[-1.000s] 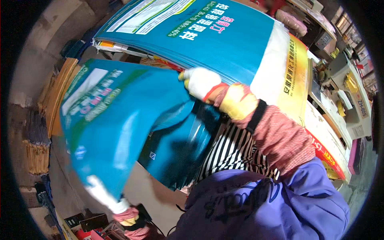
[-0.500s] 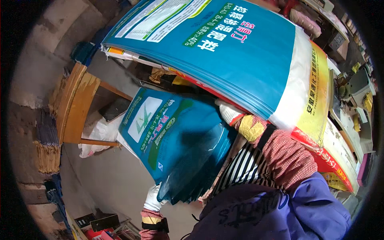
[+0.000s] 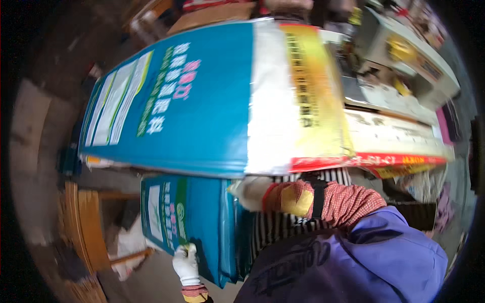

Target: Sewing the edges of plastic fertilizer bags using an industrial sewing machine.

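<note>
Right, watch the blue sack you're holding below the stack of big flat printed sacks: it hangs upright w/ only an edge grip at each side, so it could slip or fold over if either hand eases off, esp. since the woven surface looks slick. Top edge sits just under the stack's overhanging lip, near touching, so it could snag there & drag the top sack w/ it. Wooden frame stands near on your left, where a loose corner might catch.

Your left hand, white glove, is closed on the sack's lower left edge, thumb over the front, fingers behind. Your right hand, white glove w/ yellow cuff over a red-checked sleeve, sits at the sack's upper right corner; looks curled on it, but the fingers are hidden behind the sack, so I can't tell how tight that hold is.
</note>
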`<move>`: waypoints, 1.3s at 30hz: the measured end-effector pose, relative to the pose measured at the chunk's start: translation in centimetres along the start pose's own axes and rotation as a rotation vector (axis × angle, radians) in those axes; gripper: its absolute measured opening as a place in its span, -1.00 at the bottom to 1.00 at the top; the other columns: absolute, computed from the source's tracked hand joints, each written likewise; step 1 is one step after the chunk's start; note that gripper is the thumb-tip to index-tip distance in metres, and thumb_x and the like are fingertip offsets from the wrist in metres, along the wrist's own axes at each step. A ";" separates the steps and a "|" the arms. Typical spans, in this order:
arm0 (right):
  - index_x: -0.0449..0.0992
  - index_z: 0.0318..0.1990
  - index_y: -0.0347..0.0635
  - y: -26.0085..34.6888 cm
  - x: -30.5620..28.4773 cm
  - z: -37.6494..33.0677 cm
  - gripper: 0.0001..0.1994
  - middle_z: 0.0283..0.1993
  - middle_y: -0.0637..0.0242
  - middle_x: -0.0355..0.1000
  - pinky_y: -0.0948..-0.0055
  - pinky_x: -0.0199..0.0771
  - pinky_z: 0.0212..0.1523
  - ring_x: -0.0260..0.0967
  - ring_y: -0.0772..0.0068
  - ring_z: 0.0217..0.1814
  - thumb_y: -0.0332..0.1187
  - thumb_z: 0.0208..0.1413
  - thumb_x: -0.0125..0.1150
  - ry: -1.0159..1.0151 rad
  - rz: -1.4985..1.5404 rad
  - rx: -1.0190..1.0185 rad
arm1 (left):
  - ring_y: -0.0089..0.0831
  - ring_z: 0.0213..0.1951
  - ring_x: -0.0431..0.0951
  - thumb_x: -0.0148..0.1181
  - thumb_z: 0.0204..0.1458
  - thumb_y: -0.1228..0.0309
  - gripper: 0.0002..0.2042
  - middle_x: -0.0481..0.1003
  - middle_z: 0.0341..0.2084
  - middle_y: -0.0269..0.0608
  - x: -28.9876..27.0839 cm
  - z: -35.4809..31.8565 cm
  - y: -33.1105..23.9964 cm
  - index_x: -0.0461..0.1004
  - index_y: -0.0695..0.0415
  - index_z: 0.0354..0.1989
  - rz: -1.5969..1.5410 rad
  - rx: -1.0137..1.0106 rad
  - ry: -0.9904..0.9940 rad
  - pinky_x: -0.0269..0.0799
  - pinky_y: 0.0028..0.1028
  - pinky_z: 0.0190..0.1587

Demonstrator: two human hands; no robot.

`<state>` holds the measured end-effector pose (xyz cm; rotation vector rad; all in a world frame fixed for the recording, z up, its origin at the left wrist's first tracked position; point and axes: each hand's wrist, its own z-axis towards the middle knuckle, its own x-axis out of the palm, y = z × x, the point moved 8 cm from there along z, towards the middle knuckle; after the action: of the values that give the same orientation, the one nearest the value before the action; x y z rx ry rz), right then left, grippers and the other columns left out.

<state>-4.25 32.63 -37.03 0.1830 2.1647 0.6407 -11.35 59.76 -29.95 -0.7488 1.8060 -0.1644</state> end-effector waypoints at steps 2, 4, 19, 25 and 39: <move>0.38 0.01 -0.16 0.5 1.0 -1.7 -0.66 -0.02 0.17 0.39 0.24 0.44 -0.08 0.38 0.20 -0.06 -0.34 0.06 -0.05 0.100 -0.137 -0.131 | -0.33 -0.48 0.44 0.20 -0.06 0.36 -0.81 0.45 -0.53 -0.09 0.3 0.4 -9.6 0.46 0.25 -0.43 -0.101 0.464 -0.140 0.34 -0.46 -0.37; 0.41 0.00 -0.03 2.3 -1.9 -6.9 -0.65 -0.04 0.21 0.40 0.20 0.37 -0.05 0.36 0.14 -0.02 -0.24 0.03 0.01 0.149 -0.062 -0.235 | -0.35 -0.53 0.42 0.15 -0.03 0.40 -0.86 0.42 -0.57 -0.13 1.3 -3.0 -22.5 0.44 0.25 -0.45 -0.091 0.926 -0.121 0.32 -0.46 -0.44; 0.51 -0.26 -0.15 -13.4 -17.0 -15.0 -0.69 -0.46 0.27 0.45 0.44 0.40 -0.39 0.41 0.40 -0.46 -0.09 0.09 0.04 -0.673 1.121 0.168 | -0.10 -0.41 0.44 0.11 -0.16 0.47 -0.95 0.41 -0.54 -0.08 7.6 -4.3 -38.6 0.41 0.18 -0.54 0.325 1.447 -0.134 0.37 -0.28 -0.36; 0.52 -0.35 -0.20 -13.7 -23.1 -17.2 -0.50 -0.45 0.00 0.45 0.20 0.38 -0.35 0.38 -0.05 -0.39 0.13 0.05 -0.02 -1.286 0.647 0.259 | -0.13 -0.48 0.45 0.09 -0.10 0.48 -0.92 0.42 -0.58 -0.09 3.4 -4.7 -39.9 0.47 0.20 -0.45 0.117 1.458 -0.301 0.37 -0.33 -0.40; 0.56 -0.37 -0.19 -8.6 -26.1 -11.7 -0.49 -0.49 0.06 0.46 0.31 0.37 -0.39 0.44 0.14 -0.44 0.15 -0.06 0.08 -0.849 0.484 0.140 | -0.54 -0.38 0.48 0.27 -0.12 0.37 -0.77 0.50 -0.51 -0.22 6.0 3.3 -43.6 0.45 0.28 -0.40 -0.414 1.020 0.417 0.38 -0.54 -0.34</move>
<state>3.96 11.80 -17.21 0.9002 1.3321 0.5342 8.31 22.85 -16.01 -0.3264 1.6070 -1.4752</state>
